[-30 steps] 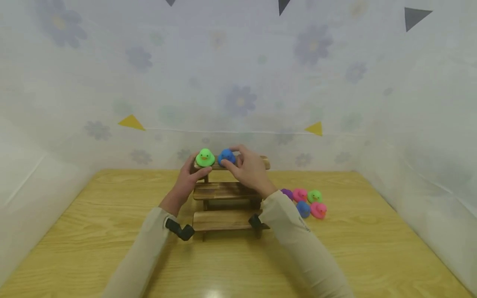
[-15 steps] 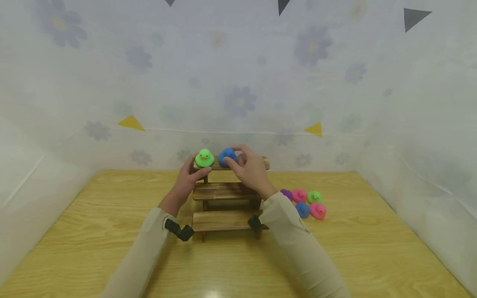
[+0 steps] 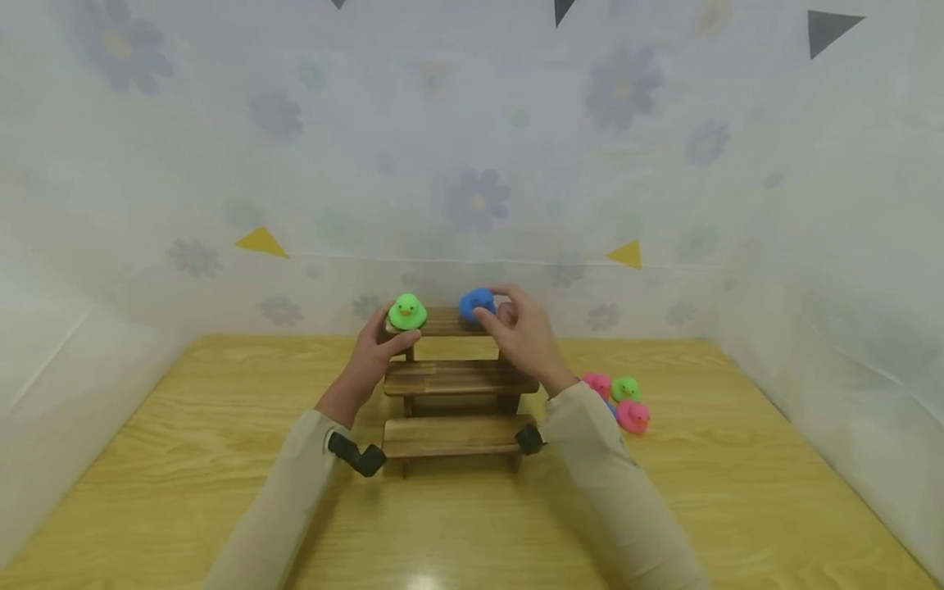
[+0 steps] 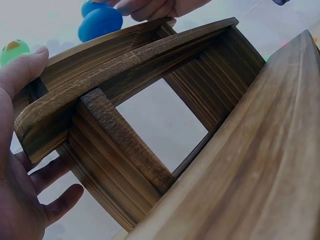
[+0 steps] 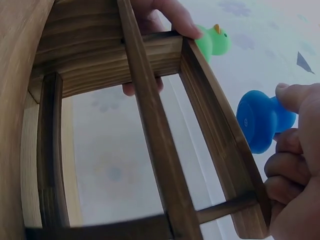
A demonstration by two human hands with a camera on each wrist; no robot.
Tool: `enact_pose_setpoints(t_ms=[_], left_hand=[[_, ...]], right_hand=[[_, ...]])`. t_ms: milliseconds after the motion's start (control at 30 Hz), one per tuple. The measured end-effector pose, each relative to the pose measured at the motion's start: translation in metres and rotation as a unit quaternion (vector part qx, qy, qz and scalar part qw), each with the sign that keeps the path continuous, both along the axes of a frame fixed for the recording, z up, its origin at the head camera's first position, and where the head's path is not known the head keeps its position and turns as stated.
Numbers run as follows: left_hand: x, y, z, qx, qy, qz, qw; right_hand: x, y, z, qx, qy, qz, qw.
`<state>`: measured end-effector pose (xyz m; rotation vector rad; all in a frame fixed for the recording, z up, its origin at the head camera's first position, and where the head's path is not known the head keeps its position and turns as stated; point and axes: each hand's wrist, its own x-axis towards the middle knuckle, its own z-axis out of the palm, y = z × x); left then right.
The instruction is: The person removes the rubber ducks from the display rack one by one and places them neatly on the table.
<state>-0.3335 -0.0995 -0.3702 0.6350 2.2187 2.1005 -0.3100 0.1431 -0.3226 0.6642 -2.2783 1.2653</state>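
A three-tier wooden display stand (image 3: 460, 378) stands on the table. My left hand (image 3: 361, 360) grips the left end of its top shelf, thumb in front; in the left wrist view, the fingers (image 4: 62, 202) reach behind the side. A green rubber duck (image 3: 408, 313) sits on that shelf end, just above the left thumb. Toward the shelf's right part, my right hand (image 3: 531, 338) pinches a blue rubber duck (image 3: 474, 306) between thumb and fingers. The right wrist view shows the blue duck's flat base (image 5: 250, 121), a little clear of the shelf.
Right of the stand, several more rubber ducks lie grouped on the wooden table (image 3: 737, 492): pink ducks (image 3: 633, 417), a green one (image 3: 626, 388) and a blue one mostly behind the right sleeve (image 3: 590, 434). A flower-printed sheet (image 3: 472, 139) hangs behind.
My right hand has carried the blue duck rightward along the top shelf, away from the green duck, and now slightly higher. The left hand keeps its place at the shelf end.
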Motion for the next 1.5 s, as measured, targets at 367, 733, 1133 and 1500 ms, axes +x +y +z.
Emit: enact_pose_setpoints(t_ms=[367, 733, 1133, 1500], left_hand=[[-0.001, -0.003, -0.003, 0.004, -0.003, 0.000, 1.0000], [0.002, -0.011, 0.000, 0.001, 0.002, 0.011, 0.9999], [-0.001, -0.012, -0.001, -0.004, 0.004, 0.006, 1.0000], [-0.001, -0.009, -0.002, -0.004, 0.007, 0.002, 1.0000]], right_hand=[[0.020, 0.011, 0.013, 0.022, 0.019, 0.005, 1.000], [0.049, 0.014, 0.018, -0.030, 0.072, 0.000, 0.997], [0.069, 0.038, 0.003, -0.036, 0.027, 0.033, 0.998], [0.087, 0.061, -0.014, -0.009, 0.041, 0.016, 0.999]])
